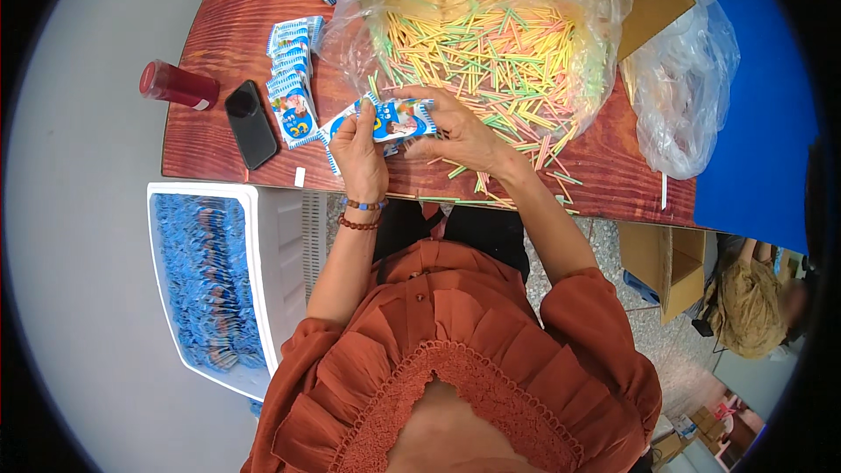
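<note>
A small blue-and-white printed packet (405, 118) is held up between my two hands just over the table's near edge. My left hand (361, 151) pinches its left end, with the thumb on top. My right hand (462, 133) curls round the right end, its fingers partly behind the packet. A short yellow-green stick (374, 86) shows just above the left end; I cannot tell whether it is inside. More packet wrapping lies under my left hand, partly hidden. Beyond my hands spreads a heap of thin yellow, green and pink sticks (491, 57) on clear plastic.
Left of my hands lie a row of similar packets (293, 88), a black phone (251, 125) and a red bottle (180, 85). A white foam box (272, 263) of blue packets stands below the table (604, 166). Crumpled clear bags (688, 79) lie right.
</note>
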Available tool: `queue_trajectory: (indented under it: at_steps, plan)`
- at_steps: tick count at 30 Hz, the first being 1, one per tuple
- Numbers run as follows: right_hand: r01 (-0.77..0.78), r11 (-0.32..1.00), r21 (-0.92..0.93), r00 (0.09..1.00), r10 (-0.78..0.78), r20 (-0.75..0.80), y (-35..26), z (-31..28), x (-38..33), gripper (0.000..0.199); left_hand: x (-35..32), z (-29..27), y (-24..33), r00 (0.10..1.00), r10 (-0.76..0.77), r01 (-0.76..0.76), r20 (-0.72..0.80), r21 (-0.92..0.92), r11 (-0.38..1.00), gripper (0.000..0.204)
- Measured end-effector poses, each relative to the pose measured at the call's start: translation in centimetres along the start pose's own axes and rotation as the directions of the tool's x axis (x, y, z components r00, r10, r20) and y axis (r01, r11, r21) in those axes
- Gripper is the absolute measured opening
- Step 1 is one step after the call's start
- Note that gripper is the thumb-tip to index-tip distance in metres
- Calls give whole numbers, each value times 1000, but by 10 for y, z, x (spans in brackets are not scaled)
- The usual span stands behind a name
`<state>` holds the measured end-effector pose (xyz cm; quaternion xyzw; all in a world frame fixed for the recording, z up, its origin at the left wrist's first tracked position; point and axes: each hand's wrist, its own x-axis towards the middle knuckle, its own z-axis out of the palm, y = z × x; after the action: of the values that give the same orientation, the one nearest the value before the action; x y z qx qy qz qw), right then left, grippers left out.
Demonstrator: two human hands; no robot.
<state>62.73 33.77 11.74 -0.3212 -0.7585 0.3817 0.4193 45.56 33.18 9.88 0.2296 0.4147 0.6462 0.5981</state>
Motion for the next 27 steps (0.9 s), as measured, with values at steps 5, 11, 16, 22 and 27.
queue_trajectory:
  at_steps: [5, 11, 16, 22, 27]
  plan:
    - [-2, 996, -87, 1000, 2, -4, 7, -7, -2, 33, -3, 6, -3, 1000, -11, 11, -11, 29, 1000, 21]
    - [90, 983, -160, 995, -82, 53, -1, -28, 3, 18, -5, 5, -2, 999, -42, 41, 11, 115, 992, 26]
    - [-345, 939, -1, 924, 339, -177, 24, -85, -9, 17, 4, -11, -3, 999, 9, -14, 37, 148, 989, 26]
    - [-107, 483, -869, 994, 35, -103, 71, -180, -10, 15, 1, -10, -2, 1000, -22, 21, 7, 133, 991, 23]
    - [35, 375, -926, 992, 101, 79, 82, -177, 9, 15, 0, -10, 0, 999, -42, 41, 0, 131, 990, 21]
